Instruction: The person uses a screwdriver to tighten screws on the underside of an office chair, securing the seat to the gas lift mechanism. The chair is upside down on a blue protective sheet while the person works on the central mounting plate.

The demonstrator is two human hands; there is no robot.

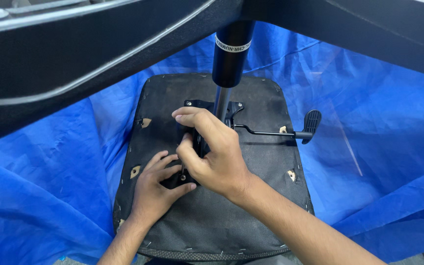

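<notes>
We have the black metal mechanism plate in the middle of the upturned seat base, which lies underside-up on the blue tarp. Our right hand is curled over the plate, fingers bent down along its left edge and thumb pressed in near a small screw or bolt at the plate's near corner; the grip is closed around the plate's edge, though we cannot tell whether a fastener or small tool is pinched inside it. Our left hand lies flat and mostly open on the seat fabric, fingertips touching the plate's near-left corner, bracing rather than grasping. The gas-lift column rises from the plate toward the camera, and the black chair-base arms spread across the top of the view. The height lever sticks out to the right with its paddle well clear of both hands. We judge that we are at the stage of fixing or aligning the plate on the seat, working at the near-left mounting point. The next move seems to call for holding the plate steady and keeping the fastener straight over its hole.
</notes>
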